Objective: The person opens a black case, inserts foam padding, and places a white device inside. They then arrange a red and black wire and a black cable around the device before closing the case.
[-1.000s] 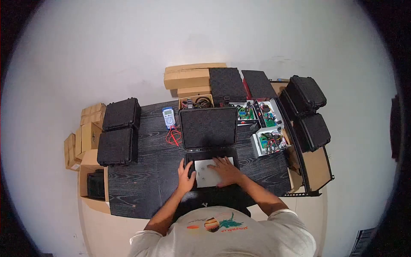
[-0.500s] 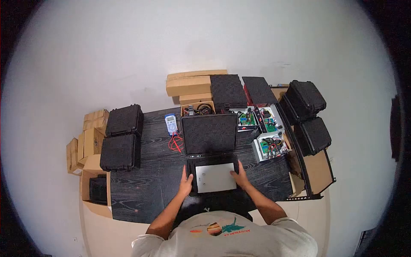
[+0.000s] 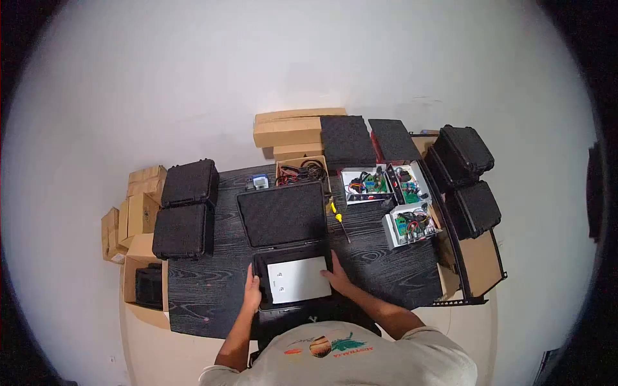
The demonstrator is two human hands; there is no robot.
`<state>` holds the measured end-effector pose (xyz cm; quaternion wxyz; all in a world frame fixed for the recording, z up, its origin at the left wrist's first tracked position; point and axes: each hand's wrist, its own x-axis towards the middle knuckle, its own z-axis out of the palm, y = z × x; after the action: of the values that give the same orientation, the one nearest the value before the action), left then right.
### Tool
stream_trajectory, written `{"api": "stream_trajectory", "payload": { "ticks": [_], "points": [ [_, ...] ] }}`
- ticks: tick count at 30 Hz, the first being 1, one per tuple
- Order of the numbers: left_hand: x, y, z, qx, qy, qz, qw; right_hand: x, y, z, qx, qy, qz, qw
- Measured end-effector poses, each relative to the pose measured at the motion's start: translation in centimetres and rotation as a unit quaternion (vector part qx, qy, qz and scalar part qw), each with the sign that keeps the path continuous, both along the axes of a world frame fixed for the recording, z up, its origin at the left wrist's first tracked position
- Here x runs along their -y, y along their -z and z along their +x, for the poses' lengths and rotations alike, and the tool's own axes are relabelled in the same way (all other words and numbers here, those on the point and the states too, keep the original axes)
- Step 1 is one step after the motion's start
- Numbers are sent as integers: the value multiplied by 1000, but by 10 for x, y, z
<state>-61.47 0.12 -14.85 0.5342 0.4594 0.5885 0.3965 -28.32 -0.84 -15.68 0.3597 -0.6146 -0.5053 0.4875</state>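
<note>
An open black hard case (image 3: 283, 215) lies at the front of the table, turned slightly, its foam-lined lid folded back. In its base sits a flat white metal box (image 3: 301, 281) with two small round locks near its left edge. My left hand (image 3: 253, 293) is closed on the left side of the case. On the opposite side, my right hand (image 3: 338, 278) grips the case wall, its thumb over the edge by the white box. The fingers of both hands are partly hidden by the case walls.
A yellow-handled screwdriver (image 3: 338, 217) lies right of the lid. Behind the lid are a partly hidden multimeter (image 3: 259, 182) and a carton of cables (image 3: 302, 170). Opened white units with circuit boards (image 3: 412, 225) stand at right. Closed black cases (image 3: 183, 228) are stacked at left, others (image 3: 473, 206) at right.
Both hands have shifted the case to the left and slightly towards me, turning it a little. Its lid now covers part of the multimeter and the red leads, and the screwdriver has come into view.
</note>
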Motion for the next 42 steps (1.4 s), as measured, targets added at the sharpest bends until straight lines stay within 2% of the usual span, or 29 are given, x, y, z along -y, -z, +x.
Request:
{"api": "stream_trajectory", "payload": {
  "ticks": [2, 5, 9, 11, 13, 17, 19, 23, 29, 32, 33, 36, 39, 42],
  "points": [
    [-5, 1, -7, 6, 0, 8, 1000, -7, -8, -8, 3, -11, 21, 1000],
    [-18, 9, -18, 21, 7, 20, 1000, -19, -23, -18, -24, -13, -10, 1000],
    [-37, 18, -22, 31, 13, 29, 999, -26, -2, -20, -64, -17, 18, 998],
    [-42, 21, -22, 17, 8, 19, 1000, -28, -20, -19, -59, -24, -3, 998],
    [-45, 21, -21, 5, 7, 19, 1000, -30, -44, -17, 43, -29, -13, 999],
    [-42, 15, -17, -20, 5, 27, 999, -74, -33, 15, 139, -15, 90, 986],
    [-41, 13, -16, -30, 5, 30, 999, -116, -53, 27, 79, 71, 104, 989],
    [-39, 9, -14, -40, 6, 34, 999, -204, -82, 46, 161, 96, 344, 920],
    [-37, 5, -15, -52, 7, 45, 998, -288, -101, 56, 342, -12, 231, 911],
    [-36, 0, -14, -67, 1, 43, 997, -315, -83, 65, 416, -82, 163, 891],
    [-35, -7, -11, -86, -6, 37, 996, -308, -98, 62, 419, -81, 138, 894],
    [-33, -22, -8, -128, -16, 22, 991, -305, -88, 71, 294, -33, 291, 910],
    [-33, -23, -9, -141, -17, 13, 990, -276, -114, 75, 249, 38, 389, 886],
    [-35, -25, -8, -138, -15, -1, 990, -226, -163, 75, 157, 89, 373, 910]
  ]
}}
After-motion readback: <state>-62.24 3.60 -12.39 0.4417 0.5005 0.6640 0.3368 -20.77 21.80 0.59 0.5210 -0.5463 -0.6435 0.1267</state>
